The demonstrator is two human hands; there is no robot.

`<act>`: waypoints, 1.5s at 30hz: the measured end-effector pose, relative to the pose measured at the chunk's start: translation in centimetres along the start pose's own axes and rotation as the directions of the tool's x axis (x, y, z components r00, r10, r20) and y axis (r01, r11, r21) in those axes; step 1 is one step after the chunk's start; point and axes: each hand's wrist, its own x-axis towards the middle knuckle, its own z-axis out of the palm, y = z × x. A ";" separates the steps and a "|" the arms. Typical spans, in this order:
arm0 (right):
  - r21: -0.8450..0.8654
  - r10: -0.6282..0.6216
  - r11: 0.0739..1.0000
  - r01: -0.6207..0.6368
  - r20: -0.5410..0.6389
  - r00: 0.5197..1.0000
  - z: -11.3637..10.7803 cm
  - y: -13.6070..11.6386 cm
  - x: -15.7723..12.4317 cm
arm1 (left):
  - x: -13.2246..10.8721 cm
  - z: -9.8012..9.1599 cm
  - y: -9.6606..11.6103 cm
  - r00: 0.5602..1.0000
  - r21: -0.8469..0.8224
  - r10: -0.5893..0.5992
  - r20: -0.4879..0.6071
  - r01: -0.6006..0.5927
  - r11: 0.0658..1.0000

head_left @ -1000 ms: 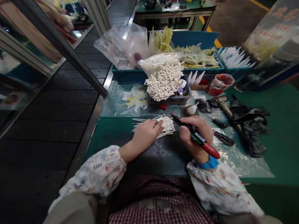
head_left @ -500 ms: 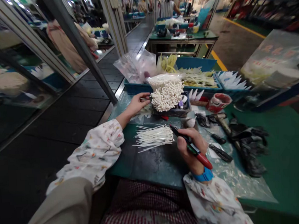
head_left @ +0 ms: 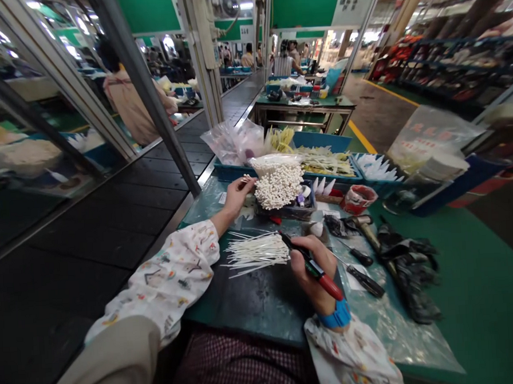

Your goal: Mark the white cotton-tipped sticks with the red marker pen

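My right hand (head_left: 314, 269), with a blue band at its wrist, is closed around red-and-black pliers (head_left: 325, 283). Their dark tip reaches the right end of a loose pile of thin white sticks (head_left: 259, 250) lying on the table mat. Farther forward, my left hand (head_left: 237, 197) is pinched at the left side of a large bundle of white round-tipped stems (head_left: 278, 186). A few small pale tips show at its fingertips. The bundle's far end is wrapped in clear plastic, and it rests over a dark tray (head_left: 294, 209) of small parts.
Behind stand blue bins (head_left: 322, 140) with yellow-green strips and white pointed pieces (head_left: 376, 167). A red-stained cup (head_left: 359, 198), screwdriver (head_left: 356, 252), black-handled tool (head_left: 367, 282), hammer (head_left: 373, 237) and black cloth (head_left: 409, 264) lie right. A dark conveyor (head_left: 124, 216) runs along the left; co-workers sit beyond.
The view has tilted up, so the table sits lower and farther left. My left hand now shows pale tips at its fingers beside the bundle. My right hand keeps holding the pliers.
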 end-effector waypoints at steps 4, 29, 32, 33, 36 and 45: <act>-0.007 -0.018 1.000 0.018 0.011 1.000 0.1 0.0 0.1 | -0.4 0.7 0.5 1.000 -0.087 0.018 -0.023 -0.020 0.996; 0.326 0.496 0.820 -0.471 0.006 0.868 2.0 0.8 0.0 | -13.1 0.5 9.1 0.788 0.106 -0.404 0.465 0.403 0.909; 0.348 0.563 0.767 -0.539 0.036 0.825 2.0 0.7 0.1 | -13.3 0.3 8.1 0.738 0.069 -0.465 0.490 0.498 0.864; 0.349 0.582 0.753 -0.557 0.041 0.812 2.0 0.7 0.0 | -13.4 0.3 8.0 0.733 0.072 -0.470 0.492 0.504 0.861; 0.360 0.620 0.719 -0.595 0.055 0.782 2.1 0.8 -0.1 | -13.4 0.2 7.9 0.720 0.111 -0.470 0.510 0.487 0.866; 0.309 0.560 0.768 -0.562 0.103 0.822 2.0 0.5 0.0 | -13.1 -0.1 8.3 0.664 0.211 -0.480 0.573 0.447 0.869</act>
